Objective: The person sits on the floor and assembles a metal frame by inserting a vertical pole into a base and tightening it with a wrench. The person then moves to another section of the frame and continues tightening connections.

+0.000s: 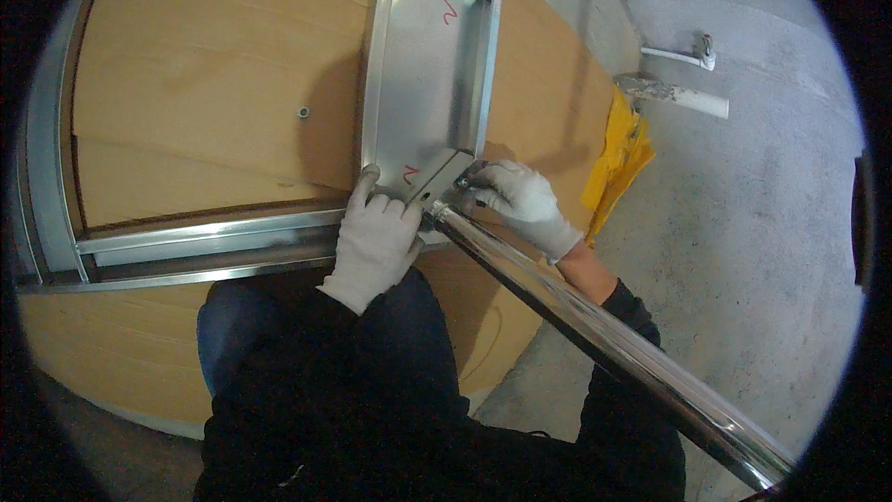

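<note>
My left hand [376,242], in a white glove, lies over the corner of a silvery metal frame [214,246], its fingers stretched and apart on the metal. My right hand [525,204], gloved too, is closed in a pinch at the end of a slanted metal bracket [444,175]. A small metal piece shows at its fingertips, too small to name. The bracket sits at the near end of a sheet-metal panel [427,74] with red marks. From the bracket a polished metal tube [604,344] runs toward the lower right, passing over my right forearm.
Brown cardboard [214,65] lies under the frame, with a small nut [303,112] on it. To the right are a yellow plastic sheet [618,153], a white pipe stub [683,96] and a thin white pipe [678,57] by the grey concrete [743,223].
</note>
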The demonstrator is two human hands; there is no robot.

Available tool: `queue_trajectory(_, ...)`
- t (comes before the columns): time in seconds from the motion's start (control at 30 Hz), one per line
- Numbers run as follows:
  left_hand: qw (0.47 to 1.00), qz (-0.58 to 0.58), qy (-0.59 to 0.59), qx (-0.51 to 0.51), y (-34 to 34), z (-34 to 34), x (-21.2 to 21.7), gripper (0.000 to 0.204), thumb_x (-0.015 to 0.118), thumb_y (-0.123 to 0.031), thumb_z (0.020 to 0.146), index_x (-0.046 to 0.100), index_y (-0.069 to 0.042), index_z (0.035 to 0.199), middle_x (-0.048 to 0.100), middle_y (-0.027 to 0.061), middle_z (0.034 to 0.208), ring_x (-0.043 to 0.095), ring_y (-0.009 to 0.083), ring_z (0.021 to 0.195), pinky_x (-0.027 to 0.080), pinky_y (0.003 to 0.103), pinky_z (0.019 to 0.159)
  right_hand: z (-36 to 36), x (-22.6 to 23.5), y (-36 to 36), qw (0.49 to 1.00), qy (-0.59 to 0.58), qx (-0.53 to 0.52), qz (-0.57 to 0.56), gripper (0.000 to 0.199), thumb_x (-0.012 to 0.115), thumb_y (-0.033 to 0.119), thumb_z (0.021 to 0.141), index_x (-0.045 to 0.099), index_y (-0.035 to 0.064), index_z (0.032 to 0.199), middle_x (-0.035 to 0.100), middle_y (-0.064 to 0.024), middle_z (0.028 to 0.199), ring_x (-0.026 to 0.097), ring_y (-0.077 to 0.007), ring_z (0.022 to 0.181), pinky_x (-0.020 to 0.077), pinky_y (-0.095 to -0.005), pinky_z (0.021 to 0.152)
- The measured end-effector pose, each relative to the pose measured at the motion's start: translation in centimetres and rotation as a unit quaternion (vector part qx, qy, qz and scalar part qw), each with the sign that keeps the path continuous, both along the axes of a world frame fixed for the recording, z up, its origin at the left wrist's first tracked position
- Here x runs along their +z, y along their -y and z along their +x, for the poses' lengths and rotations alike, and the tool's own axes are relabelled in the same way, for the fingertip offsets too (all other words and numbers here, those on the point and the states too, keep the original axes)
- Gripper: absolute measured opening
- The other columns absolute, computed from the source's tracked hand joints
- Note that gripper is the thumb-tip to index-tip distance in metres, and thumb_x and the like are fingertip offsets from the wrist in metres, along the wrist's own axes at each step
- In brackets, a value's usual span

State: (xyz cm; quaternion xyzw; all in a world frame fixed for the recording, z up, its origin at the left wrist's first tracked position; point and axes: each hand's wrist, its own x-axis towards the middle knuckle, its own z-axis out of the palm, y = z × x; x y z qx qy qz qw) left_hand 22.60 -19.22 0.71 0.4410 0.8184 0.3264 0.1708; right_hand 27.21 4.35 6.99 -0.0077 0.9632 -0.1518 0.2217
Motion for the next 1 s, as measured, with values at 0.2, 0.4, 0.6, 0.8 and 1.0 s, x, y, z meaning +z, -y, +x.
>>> queue_trajectory(0.2,1.000,0.014,-0.008,0.012,0.0,0.1,-0.2,0.034,0.070,-0.024,0.069,0.063,-0.008,0.099,0.059,0.0070,0.077,0.058,0.0230,0.087,0.023,0.045,0.111,-0.6,-0.3,-0.2,0.998,0.014,0.051,0.044,0.022,0.061,0.026,0.080,0.064,0.0135,0.097,0.058,-0.0099,0.089,0.058,-0.0314,0.085,0.0488,-0.0415,0.071)
queue_trajectory(0.4,0.999,-0.025,0.010,-0.017,-0.1,0.0,-0.2,0.043,0.070,-0.028,0.072,0.060,-0.008,0.109,0.060,0.0078,0.083,0.058,0.0240,0.091,0.023,0.048,0.111,-1.9,0.1,0.0,0.996,0.007,0.077,0.048,0.019,0.061,0.021,0.079,0.065,0.0146,0.096,0.059,-0.0090,0.089,0.058,-0.0307,0.085,0.0481,-0.0408,0.072)
queue_trajectory(0.6,1.000,0.002,-0.002,0.002,-0.1,0.0,-0.1,0.035,0.070,-0.026,0.070,0.062,-0.009,0.100,0.059,0.0067,0.078,0.058,0.0225,0.087,0.023,0.046,0.111,-2.9,0.5,0.0,0.990,0.025,0.125,0.057,0.021,0.061,0.025,0.079,0.063,0.0131,0.097,0.058,-0.0103,0.088,0.058,-0.0318,0.085,0.0490,-0.0419,0.070)
queue_trajectory(0.8,1.000,-0.009,0.003,-0.009,-0.1,0.0,-0.1,0.041,0.070,-0.028,0.070,0.061,-0.009,0.105,0.060,0.0072,0.080,0.058,0.0229,0.088,0.024,0.047,0.111,-3.2,0.0,-0.8,0.984,0.033,0.166,0.047,0.019,0.059,0.025,0.079,0.061,0.0121,0.093,0.058,-0.0105,0.087,0.058,-0.0312,0.085,0.0505,-0.0424,0.068)
queue_trajectory(1.0,0.999,-0.031,0.011,-0.019,-0.1,-0.1,-0.1,0.045,0.071,-0.030,0.071,0.060,-0.009,0.109,0.060,0.0078,0.083,0.058,0.0237,0.090,0.024,0.048,0.110,-4.3,0.3,-0.3,0.942,-0.047,0.329,0.047,0.010,0.056,0.016,0.073,0.059,0.0111,0.081,0.054,-0.0074,0.082,0.057,-0.0249,0.075,0.0492,-0.0358,0.062)
